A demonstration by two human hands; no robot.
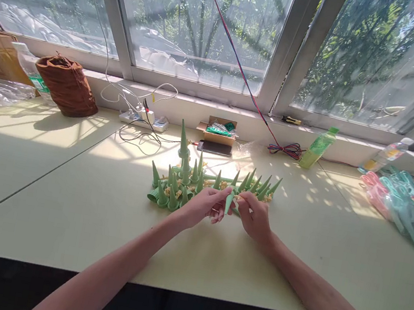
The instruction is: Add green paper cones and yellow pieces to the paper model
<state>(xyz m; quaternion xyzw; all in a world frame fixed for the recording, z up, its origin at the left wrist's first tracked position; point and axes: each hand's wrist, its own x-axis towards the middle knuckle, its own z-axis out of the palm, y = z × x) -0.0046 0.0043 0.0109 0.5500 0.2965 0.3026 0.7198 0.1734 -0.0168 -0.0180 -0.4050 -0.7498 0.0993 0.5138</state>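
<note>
Over the near side of the table, my left hand (209, 206) grips a green plastic cone (228, 202) whose tip points down toward me. Close beside it, the fingers of my right hand (255, 214) are pinched on a small yellowish piece (238, 197) at the cone's wide end; its exact shape is too small to make out. Just behind both hands stand several more green cones (173, 200), most with tips up, and small yellowish pieces lie among them. A taller stack of cones (184, 146) rises at the back left of this group. My hands hide part of the group.
A small open cardboard box (216, 136) and a phone (214, 148) lie behind the cones. Farther left are a power strip (144, 120) with cables and a brown bag (67, 87). A green bottle (318, 149) and bagged pink and teal items (406, 206) are at right.
</note>
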